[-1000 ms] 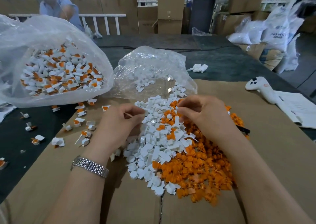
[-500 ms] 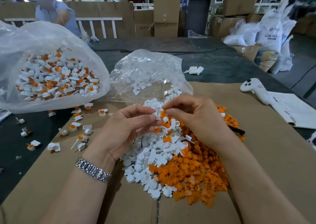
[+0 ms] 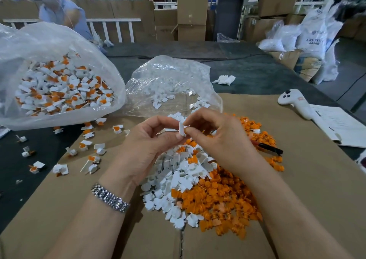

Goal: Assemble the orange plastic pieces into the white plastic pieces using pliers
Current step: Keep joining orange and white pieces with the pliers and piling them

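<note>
From the head view I am watching the left hand and the right hand meeting above the heap, both pinching one white piece between fingertips, so neither hand is free or spread. I am judging this as the fitting step: the white piece is being held ready, though I cannot tell whether an orange part is already sitting in it. The loose white pile is lying at 6 o'clock from the hands, the orange pile at 5 o'clock, on the cardboard. The pliers are lying untouched at 3 o'clock of the right hand, partly buried in orange, so the next move is calling for an orange piece and then for one hand to let go and reach for that tool. The bag of finished pieces is sitting at 10 o'clock. Compared with a second ago, the hands are no longer digging in the heap; they are lifting clear of it and closing together around the single piece.
</note>
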Motion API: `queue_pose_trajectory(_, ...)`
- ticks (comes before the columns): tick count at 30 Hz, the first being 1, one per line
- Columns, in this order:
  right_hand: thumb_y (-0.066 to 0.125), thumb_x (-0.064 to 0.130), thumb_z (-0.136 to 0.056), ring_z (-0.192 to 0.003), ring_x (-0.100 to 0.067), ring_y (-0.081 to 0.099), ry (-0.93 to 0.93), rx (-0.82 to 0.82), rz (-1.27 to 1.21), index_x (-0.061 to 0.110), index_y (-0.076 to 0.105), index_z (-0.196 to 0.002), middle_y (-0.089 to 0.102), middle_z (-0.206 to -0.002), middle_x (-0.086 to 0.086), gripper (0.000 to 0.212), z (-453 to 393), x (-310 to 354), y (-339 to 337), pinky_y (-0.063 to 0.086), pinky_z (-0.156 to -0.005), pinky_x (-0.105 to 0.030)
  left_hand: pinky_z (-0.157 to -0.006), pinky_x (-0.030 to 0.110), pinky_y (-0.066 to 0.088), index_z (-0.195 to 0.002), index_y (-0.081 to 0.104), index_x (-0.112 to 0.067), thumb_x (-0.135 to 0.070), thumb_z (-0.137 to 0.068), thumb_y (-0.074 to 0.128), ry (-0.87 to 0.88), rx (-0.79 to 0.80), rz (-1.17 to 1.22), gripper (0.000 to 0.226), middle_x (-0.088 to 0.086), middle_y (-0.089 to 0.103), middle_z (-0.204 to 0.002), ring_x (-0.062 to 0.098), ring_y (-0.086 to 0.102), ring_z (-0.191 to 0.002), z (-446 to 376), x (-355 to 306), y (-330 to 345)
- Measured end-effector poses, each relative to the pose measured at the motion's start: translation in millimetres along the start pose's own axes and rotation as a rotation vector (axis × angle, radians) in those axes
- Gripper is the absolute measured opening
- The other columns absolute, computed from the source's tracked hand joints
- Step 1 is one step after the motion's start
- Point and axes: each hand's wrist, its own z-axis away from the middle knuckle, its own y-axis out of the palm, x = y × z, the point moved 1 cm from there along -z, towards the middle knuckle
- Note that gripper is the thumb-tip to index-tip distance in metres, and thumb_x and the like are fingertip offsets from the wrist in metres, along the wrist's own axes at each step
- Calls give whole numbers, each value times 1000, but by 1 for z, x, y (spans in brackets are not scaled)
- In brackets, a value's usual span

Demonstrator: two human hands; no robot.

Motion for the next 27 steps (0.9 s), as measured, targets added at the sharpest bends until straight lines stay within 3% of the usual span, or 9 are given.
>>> queue_pose_trajectory(4,71,16,-92,-85,-6,66,27,2,-34,23,72,-101,70,-87,11,11,0,1,-2,53,-74,-20,-85,28,60,-100,79,-7,-18,-61,88,36,-26,-95,42,17,77,-106,30,76,-100,0,1,0)
queue_pose_trajectory(10,75,19,-90,-96,-2,65,-9,75,-18,27,74,-111,71,-98,15,23,0,4,-13,49,-83,-16,-80,24,61,-91,82,-5,-1,-67,78,-61,9,132,25,17,78,-99,24,77,-92,-3,2,-3)
queue_pose_trajectory(19,78,25,-85,-92,-1,66,-55,-9,50,20,77,-106,71,-95,13,22,1,5,-12,50,-83,-13,-82,27,61,-96,78,1,4,-74,78,-42,-6,111,22,21,77,-100,28,77,-94,-1,0,-2)
queue_pose_trajectory(22,79,25,-84,-89,-1,67,-87,-35,97,18,77,-106,71,-95,12,22,1,6,-11,53,-84,-17,-81,28,60,-100,73,9,-5,-78,80,-58,-29,133,27,25,74,-88,28,76,-89,0,-1,-1)
queue_pose_trajectory(27,80,23,-85,-86,-4,67,-158,-49,198,15,76,-106,72,-96,6,23,3,9,-7,55,-85,-31,-81,27,60,-83,80,-6,-12,-71,81,-52,-49,107,14,16,77,-89,25,77,-87,0,-2,3)
